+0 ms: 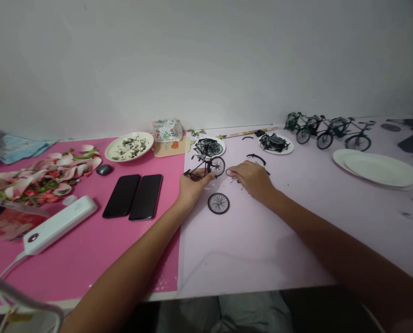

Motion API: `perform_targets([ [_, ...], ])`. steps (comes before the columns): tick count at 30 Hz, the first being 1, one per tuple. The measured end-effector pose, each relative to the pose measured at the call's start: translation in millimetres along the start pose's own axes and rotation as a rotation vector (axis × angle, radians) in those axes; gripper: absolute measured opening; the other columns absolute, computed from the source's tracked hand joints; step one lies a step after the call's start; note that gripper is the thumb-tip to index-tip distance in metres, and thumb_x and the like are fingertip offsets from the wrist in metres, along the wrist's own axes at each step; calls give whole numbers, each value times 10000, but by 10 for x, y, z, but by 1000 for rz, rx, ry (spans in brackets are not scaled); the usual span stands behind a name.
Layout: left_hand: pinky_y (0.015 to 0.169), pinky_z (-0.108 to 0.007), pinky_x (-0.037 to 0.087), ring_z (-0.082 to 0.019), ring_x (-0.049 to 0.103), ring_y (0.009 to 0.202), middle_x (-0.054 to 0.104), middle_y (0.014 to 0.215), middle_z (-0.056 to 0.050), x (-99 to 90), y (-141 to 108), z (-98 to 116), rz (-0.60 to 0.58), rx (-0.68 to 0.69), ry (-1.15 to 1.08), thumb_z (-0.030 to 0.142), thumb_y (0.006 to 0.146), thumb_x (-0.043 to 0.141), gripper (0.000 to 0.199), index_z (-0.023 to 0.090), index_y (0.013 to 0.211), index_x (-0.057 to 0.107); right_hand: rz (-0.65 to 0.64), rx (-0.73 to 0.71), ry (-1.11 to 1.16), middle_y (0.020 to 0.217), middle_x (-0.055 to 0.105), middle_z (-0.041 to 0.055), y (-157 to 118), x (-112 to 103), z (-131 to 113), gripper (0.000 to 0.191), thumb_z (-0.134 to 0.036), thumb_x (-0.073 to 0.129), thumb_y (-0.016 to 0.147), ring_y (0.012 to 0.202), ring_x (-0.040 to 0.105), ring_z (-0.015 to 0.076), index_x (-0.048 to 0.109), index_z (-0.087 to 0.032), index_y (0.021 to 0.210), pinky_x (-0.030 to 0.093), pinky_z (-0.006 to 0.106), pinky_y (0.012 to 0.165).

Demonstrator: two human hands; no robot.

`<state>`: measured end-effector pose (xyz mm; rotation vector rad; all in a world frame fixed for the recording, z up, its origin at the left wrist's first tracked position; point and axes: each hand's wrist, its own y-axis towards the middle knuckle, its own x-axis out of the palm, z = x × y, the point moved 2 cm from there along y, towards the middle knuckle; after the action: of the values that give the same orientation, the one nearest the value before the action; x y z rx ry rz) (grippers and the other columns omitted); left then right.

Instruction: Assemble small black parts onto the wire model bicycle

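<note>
My left hand (191, 186) is closed around a small black model bicycle (201, 165), which has one spoked wheel fitted at its right end. A loose spoked wheel (218, 203) lies flat on the table just below, towards me. To the right of the bicycle, my right hand (253, 178) is closed in a pinch at the tabletop, over a few tiny dark parts (239, 181). What sits between its fingertips is too small to make out. A curved black strip (256, 159) lies just beyond that hand.
Behind my hands, plates of black wheels (223, 150) and black parts (277, 144) stand by the wall. Several assembled model bicycles (359, 141) stand at the right, near white plates (383, 169). Two phones (146, 196), a mouse (104, 169) and a white device (61, 224) lie left.
</note>
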<state>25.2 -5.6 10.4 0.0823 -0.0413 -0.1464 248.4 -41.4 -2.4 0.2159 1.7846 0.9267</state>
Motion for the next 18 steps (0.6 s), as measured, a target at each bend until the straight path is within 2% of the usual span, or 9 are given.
perform_targets([
  [4,747,-295,541,-182,676,742,763,781,-46,3,-25,20,1,26,18,362,674,923,270,154,718,757,162,115,222,1018,837,80,-26,-46,-39,140,-264,706,1014,871,788,243,794,-207,1106,645,391,796],
  [7,776,-313,563,-199,697,766,777,808,-56,25,-52,26,12,35,4,353,678,921,260,153,736,766,258,248,404,989,830,63,-46,-87,-119,140,-267,752,978,843,796,222,771,-219,1108,668,371,791],
  [9,782,-326,574,-214,711,781,787,820,-66,52,-73,29,20,48,-1,348,676,917,257,149,751,772,297,287,462,975,821,61,-48,-117,-196,168,-261,768,959,844,793,214,754,-214,1121,671,368,809],
  [14,795,-348,596,-246,741,831,809,869,-89,134,-148,51,-3,83,31,328,707,885,220,145,782,788,356,254,462,965,796,52,-30,-161,-367,183,-224,738,960,802,763,182,713,-220,1141,659,349,795],
  [18,780,-341,601,-242,744,813,804,843,-81,176,-211,72,-20,103,38,326,726,874,204,152,769,776,359,250,436,962,783,49,-32,-136,-400,180,-206,715,959,787,751,176,695,-224,1137,649,343,779],
])
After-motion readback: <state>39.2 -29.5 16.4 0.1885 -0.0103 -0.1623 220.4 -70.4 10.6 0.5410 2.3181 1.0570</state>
